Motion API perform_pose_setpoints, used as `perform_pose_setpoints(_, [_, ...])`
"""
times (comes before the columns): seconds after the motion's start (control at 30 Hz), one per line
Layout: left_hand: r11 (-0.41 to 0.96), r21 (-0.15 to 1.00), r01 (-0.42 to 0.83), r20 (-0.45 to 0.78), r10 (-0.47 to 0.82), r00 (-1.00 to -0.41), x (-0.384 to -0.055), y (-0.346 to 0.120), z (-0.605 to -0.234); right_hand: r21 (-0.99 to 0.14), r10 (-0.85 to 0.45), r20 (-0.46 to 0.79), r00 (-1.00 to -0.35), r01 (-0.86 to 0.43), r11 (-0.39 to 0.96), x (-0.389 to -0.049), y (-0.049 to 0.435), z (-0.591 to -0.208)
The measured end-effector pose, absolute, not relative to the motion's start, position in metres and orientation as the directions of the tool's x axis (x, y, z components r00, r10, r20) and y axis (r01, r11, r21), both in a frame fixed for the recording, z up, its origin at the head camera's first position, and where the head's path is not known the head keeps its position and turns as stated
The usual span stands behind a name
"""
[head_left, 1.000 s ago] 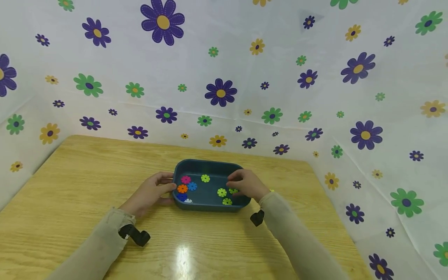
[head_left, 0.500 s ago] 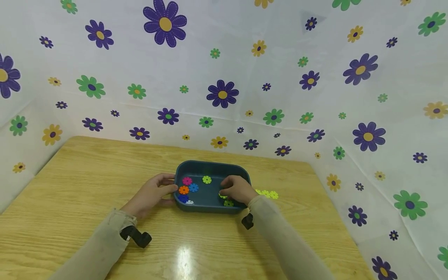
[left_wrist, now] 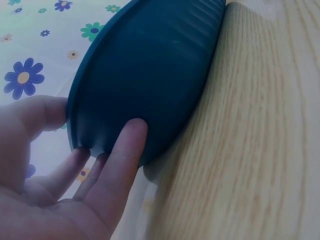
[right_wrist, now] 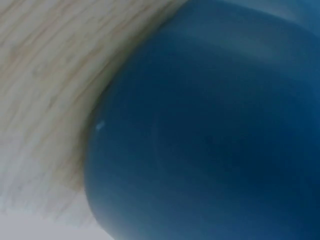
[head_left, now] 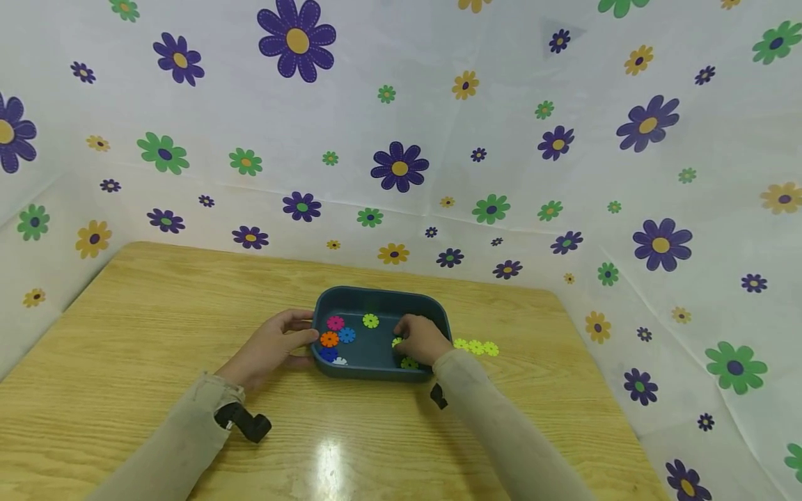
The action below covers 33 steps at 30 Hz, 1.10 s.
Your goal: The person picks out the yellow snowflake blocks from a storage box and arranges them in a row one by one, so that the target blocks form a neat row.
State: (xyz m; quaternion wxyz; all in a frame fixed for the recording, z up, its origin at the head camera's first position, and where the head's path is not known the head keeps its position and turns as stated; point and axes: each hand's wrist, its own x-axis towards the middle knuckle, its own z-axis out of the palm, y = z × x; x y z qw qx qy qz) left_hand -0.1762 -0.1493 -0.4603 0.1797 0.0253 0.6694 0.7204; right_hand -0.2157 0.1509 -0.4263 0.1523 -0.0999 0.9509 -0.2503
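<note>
In the head view my left hand (head_left: pixel 269 346) holds the left end of a dark blue-green plastic tray (head_left: pixel 376 373). The left wrist view has one digit passing behind the tray's rim (left_wrist: pixel 75 95), the other fingertips against the outer wall. My right hand (head_left: pixel 422 339) reaches down inside the tray's right part, fingers bent. A yellow-green snowflake disc (head_left: pixel 397 342) shows partly at its fingertips; I cannot tell whether they pinch it. Another yellow-green disc (head_left: pixel 409 363) lies just below the hand. In the right wrist view the tray wall (right_wrist: pixel 200 140) fills most of the picture, hiding the fingers.
Inside the tray lie pink (head_left: pixel 335 323), orange (head_left: pixel 328 339), light blue (head_left: pixel 347 335), dark blue (head_left: pixel 328 354) and white (head_left: pixel 340 361) discs, plus a yellow-green one (head_left: pixel 370 321). Yellow-green discs (head_left: pixel 476 347) form a row right of the tray. Behind the wooden table (head_left: pixel 188 292) hangs flowered cloth.
My right hand has moved left and down into the tray, covering part of the yellow-green discs. The row of discs beside the tray has come into sight. My left hand stays put.
</note>
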Motion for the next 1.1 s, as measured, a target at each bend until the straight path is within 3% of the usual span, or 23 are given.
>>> perform_pose_setpoints(0.7, [-0.03, 0.975, -0.218, -0.2, 0.297, -0.934, -0.177, -0.149, -0.46, -0.691, -0.243, -0.199, -0.949, -0.04, 0.721, -0.216, 0.152, -0.43])
perform_pose_setpoints(0.97, [-0.037, 0.974, -0.221, -0.2, 0.303, -0.932, -0.177, -0.149, -0.461, -0.856, -0.206, -0.17, -0.964, 0.041, 0.515, -0.214, 0.156, -0.421])
perform_pose_setpoints(1.1, [-0.04, 0.974, -0.221, -0.199, 0.303, -0.932, -0.177, -0.149, -0.46, -0.875, -0.189, -0.156, -0.97, 0.047, 0.482, -0.211, 0.163, -0.413])
